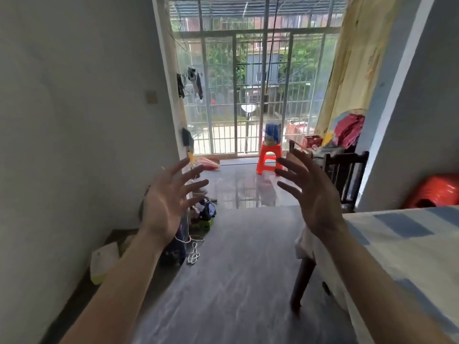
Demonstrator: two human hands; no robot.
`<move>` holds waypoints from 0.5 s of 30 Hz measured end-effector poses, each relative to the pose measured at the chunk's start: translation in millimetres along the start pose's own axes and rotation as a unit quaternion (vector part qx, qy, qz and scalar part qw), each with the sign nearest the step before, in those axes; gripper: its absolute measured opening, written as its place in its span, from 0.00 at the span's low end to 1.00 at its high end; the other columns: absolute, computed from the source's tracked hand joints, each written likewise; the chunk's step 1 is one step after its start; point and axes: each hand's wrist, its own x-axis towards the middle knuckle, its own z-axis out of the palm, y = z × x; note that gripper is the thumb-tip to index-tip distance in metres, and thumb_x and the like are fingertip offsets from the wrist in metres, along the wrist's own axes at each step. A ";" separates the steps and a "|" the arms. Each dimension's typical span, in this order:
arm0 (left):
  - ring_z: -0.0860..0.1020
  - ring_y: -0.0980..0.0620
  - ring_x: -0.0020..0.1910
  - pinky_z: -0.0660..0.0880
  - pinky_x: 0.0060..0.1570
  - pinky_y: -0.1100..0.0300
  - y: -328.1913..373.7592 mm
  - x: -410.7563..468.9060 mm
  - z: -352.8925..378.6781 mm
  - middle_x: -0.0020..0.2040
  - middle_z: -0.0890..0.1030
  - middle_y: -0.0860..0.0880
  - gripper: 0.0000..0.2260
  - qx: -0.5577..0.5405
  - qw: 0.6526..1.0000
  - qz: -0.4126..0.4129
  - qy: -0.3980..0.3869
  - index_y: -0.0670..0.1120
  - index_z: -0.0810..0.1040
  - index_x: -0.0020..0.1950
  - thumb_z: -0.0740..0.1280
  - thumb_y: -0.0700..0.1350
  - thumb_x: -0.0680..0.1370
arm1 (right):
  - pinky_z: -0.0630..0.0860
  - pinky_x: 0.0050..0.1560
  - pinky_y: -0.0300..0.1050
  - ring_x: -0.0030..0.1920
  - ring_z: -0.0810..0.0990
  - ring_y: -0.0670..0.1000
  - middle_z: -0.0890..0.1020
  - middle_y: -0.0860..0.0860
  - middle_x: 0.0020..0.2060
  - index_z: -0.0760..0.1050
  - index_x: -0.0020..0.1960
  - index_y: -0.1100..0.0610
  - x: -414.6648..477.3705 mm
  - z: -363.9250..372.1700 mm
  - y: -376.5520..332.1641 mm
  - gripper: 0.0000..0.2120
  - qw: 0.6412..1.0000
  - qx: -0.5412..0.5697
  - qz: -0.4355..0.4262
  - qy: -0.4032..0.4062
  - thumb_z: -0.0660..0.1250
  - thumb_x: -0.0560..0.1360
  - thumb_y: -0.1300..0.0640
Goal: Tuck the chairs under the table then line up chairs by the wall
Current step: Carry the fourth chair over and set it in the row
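My left hand (171,194) and my right hand (308,192) are both raised in front of me, palms facing each other, fingers spread, holding nothing. The table (407,244) with a blue-and-cream checked cloth stands at the right; one dark leg (301,281) shows beneath its near corner. A dark wooden chair (347,175) stands behind my right hand, beside the wall corner. An orange plastic stool (269,158) stands farther off by the balcony door, with a blue box (273,134) on it. Another red stool (434,192) sits beyond the table at far right.
The grey wall (74,120) runs along the left. Bags and a white cord (193,249) lie at its foot, with a pale box (103,261) nearer me. Grey tiled floor (236,281) stretches ahead to a barred glass door (248,95). A yellow curtain (352,65) hangs at right.
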 end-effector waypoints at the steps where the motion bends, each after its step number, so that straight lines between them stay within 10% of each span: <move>1: 0.81 0.40 0.65 0.75 0.63 0.39 -12.6 31.7 -1.9 0.69 0.82 0.46 0.26 -0.004 1.000 -0.001 -0.010 0.52 0.75 0.74 0.49 0.63 0.85 | 0.75 0.65 0.61 0.66 0.81 0.58 0.82 0.53 0.66 0.74 0.74 0.50 23.7 -2.0 14.0 0.22 1.000 -0.004 -0.002 0.005 0.52 0.87 0.45; 15: 0.82 0.38 0.63 0.77 0.62 0.40 -152.6 449.3 67.2 0.66 0.83 0.44 0.23 -0.064 0.978 -0.074 -0.182 0.51 0.77 0.71 0.52 0.60 0.86 | 0.77 0.61 0.58 0.66 0.81 0.57 0.82 0.54 0.67 0.72 0.74 0.50 306.1 -70.2 129.2 0.26 0.981 -0.061 -0.022 0.185 0.53 0.80 0.41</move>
